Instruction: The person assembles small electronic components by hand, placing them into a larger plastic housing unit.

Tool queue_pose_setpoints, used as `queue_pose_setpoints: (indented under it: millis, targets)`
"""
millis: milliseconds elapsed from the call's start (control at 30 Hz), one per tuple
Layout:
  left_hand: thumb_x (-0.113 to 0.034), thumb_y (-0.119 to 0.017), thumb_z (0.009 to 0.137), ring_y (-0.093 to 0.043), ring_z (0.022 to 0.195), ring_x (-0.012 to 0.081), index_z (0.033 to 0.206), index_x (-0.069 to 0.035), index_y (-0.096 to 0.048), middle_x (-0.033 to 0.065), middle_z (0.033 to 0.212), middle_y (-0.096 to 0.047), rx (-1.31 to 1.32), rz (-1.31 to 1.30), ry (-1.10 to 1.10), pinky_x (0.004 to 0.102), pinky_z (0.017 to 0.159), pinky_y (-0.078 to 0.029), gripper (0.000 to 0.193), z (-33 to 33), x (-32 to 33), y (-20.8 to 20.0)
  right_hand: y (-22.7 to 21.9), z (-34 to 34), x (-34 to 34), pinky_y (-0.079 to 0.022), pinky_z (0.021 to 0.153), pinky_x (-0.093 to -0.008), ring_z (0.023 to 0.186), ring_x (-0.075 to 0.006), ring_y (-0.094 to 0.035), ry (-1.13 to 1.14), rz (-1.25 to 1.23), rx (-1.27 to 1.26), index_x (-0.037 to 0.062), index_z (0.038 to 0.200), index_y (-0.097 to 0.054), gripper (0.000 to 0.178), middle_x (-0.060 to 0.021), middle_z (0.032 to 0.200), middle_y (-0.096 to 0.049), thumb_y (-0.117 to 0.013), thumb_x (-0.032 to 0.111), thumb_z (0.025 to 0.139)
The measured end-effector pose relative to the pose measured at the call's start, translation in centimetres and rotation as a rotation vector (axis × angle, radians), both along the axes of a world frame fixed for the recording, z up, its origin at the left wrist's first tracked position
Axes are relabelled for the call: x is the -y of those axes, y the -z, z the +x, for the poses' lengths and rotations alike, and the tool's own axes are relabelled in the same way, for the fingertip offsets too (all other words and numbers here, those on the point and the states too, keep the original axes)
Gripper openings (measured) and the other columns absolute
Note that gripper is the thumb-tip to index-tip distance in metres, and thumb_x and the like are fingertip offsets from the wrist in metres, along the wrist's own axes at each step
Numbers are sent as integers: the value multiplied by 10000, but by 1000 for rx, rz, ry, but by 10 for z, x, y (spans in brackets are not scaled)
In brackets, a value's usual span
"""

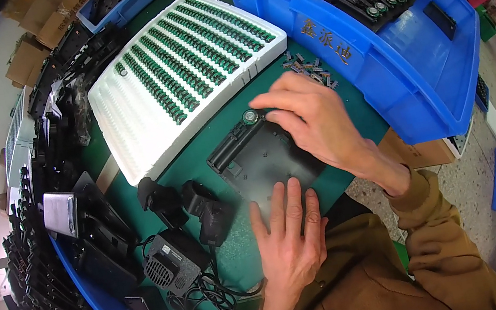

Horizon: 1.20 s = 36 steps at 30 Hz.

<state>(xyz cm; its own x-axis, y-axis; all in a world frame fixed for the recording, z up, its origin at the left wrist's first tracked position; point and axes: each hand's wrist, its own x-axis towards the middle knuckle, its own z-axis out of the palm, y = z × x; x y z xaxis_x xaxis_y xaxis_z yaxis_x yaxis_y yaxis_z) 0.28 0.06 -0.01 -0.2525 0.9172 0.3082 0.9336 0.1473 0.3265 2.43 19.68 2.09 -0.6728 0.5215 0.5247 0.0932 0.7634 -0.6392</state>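
A black plastic housing lies at a slant on the green work surface. It has a raised bar along its far left edge. At the far corner sits a small round silver-and-green part. The thumb and index finger of my right hand close around this round part; the other fingers curl behind, partly hidden. My left hand rests flat with fingers stretched out, fingertips on the housing's near edge.
Beyond the housing stands a white foam tray with rows of small green parts. A large blue bin at the right holds similar black housings. Small loose pieces lie between them. A black adapter and cables lie left.
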Motion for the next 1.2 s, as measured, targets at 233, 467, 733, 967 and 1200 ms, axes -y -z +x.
queue_pose_setpoints:
  millis: [233, 467, 733, 967, 1200]
  targets:
    - [-192, -781, 740, -495, 1308, 359, 1235, -44, -641, 164, 1411, -531, 22, 7, 7, 627, 1078, -321, 535, 0, 0, -1, 12, -21, -2, -511, 746, -381, 868, -292, -630, -8, 53, 108, 22, 932, -728, 152, -100, 887, -641, -695, -26, 791]
    - [-197, -782, 740, -492, 1311, 354, 1234, -49, -641, 164, 1416, -526, 15, -7, -5, 623, 1083, -317, 535, -2, 1, 0, 15, -28, 6, -514, 754, -381, 873, -285, -641, 77, 19, 104, 26, 905, -729, 116, -93, 885, -652, -700, 10, 794]
    - [-188, -786, 731, -489, 1317, 357, 1241, -54, -639, 161, 1419, -527, 16, -4, -2, 626, 1079, -322, 547, 2, -2, -1, 9, -24, 3, -508, 766, -400, 883, -297, -638, 98, -19, 168, 31, 917, -717, 119, -97, 901, -657, -701, 49, 801]
    - [-242, -694, 839, -489, 1296, 387, 1288, -23, -595, 199, 1442, -484, -40, -27, 29, 670, 1011, -356, 510, -3, 3, 1, -1, 28, -9, -504, 679, -323, 781, -261, -647, 150, -41, 42, -4, 1028, -688, 211, -118, 912, -656, -654, -52, 825]
    - [-240, -688, 849, -484, 1305, 380, 1301, -33, -577, 190, 1435, -490, -46, -33, 34, 672, 1031, -337, 510, -1, 2, -1, 6, 92, 1, -505, 752, -419, 886, -359, -629, 291, -91, 197, 7, 1053, -668, 251, -146, 973, -624, -660, -64, 812]
